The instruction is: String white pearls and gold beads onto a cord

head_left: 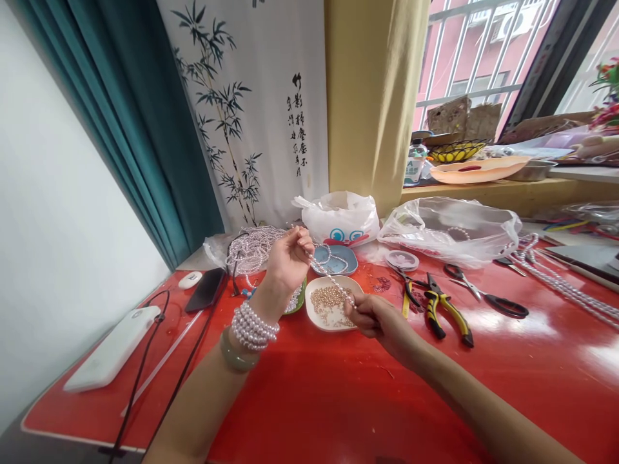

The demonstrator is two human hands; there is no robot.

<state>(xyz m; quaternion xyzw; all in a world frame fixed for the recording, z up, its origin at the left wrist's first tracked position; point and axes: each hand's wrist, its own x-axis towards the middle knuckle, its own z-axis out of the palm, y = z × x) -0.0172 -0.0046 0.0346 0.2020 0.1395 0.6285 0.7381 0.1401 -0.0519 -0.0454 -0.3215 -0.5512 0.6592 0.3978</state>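
Between my two hands a strand of small beads (329, 276) runs at a slant. My left hand (290, 256) is raised, its fingers closed on the strand's upper end. Pinched at the lower end is my right hand (374, 316), over the edge of a white dish (314, 317) holding gold beads (329, 299). Behind that dish lies a blue dish (351, 263) with a pearl strand across it. A green dish of beads (296, 299) is partly hidden by my left hand. Several pearl strands and a green bangle (235, 356) circle my left wrist.
Pliers (447, 309), scissors (483, 295) and a clear spool (402, 260) lie right on the red table (309, 399). Plastic bags (449, 229) stand behind. A pearl pile (256, 248), black phone (206, 290), white power bank (113, 348) and cables are left.
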